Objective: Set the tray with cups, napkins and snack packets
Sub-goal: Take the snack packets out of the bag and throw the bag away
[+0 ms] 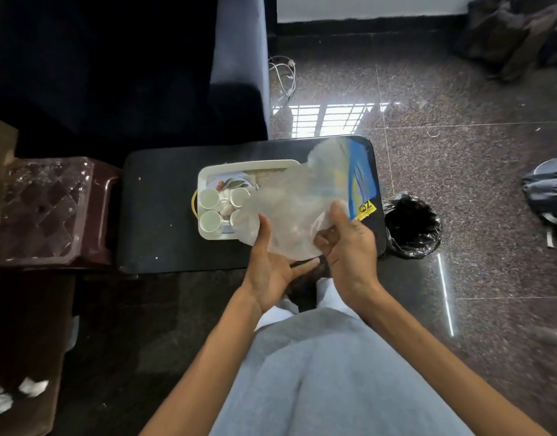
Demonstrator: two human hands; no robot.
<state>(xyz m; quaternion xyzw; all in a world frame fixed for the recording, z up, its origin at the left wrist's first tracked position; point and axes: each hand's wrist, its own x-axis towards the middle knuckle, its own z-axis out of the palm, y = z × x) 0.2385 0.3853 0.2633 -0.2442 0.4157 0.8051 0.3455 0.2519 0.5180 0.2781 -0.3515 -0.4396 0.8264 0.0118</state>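
Observation:
A white tray sits on a low black table. Several white cups stand in its left half on a leaf-patterned surface. A see-through plastic bag with blue and yellow print hangs blurred over the tray's right side and hides it. My right hand pinches the bag's lower edge between thumb and fingers. My left hand touches the bag's lower left edge, thumb up against the plastic and palm open. No napkins or snack packets can be made out.
A black bin with a plastic liner stands on the floor right of the table. A brown plastic stool is at the left, a dark sofa behind. Cables lie on the granite floor.

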